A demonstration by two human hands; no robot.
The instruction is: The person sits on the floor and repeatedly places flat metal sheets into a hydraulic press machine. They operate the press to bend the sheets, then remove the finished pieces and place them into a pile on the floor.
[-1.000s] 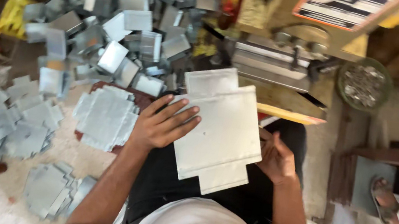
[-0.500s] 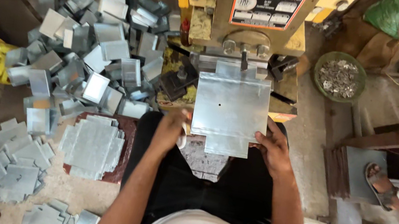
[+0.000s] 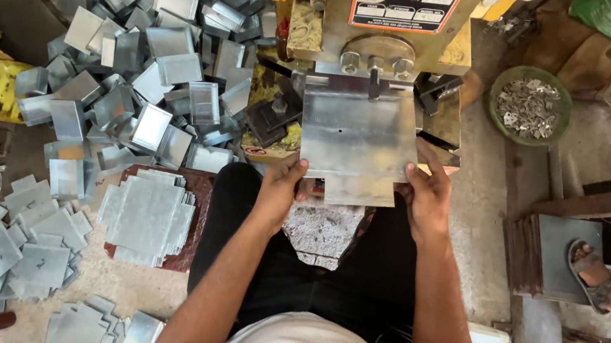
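Workshop floor of dusty concrete, viewed from above. Left to right: one heap of bent boxes, uncounted; three groups of flat blanks; one sheet lying on the bed of one yellow press; one green bowl of small parts. Left hand and right hand each pinch the sheet's near corners.

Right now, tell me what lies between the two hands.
Head view: only the metal sheet spans between the left hand and right hand; both grip its near edge.
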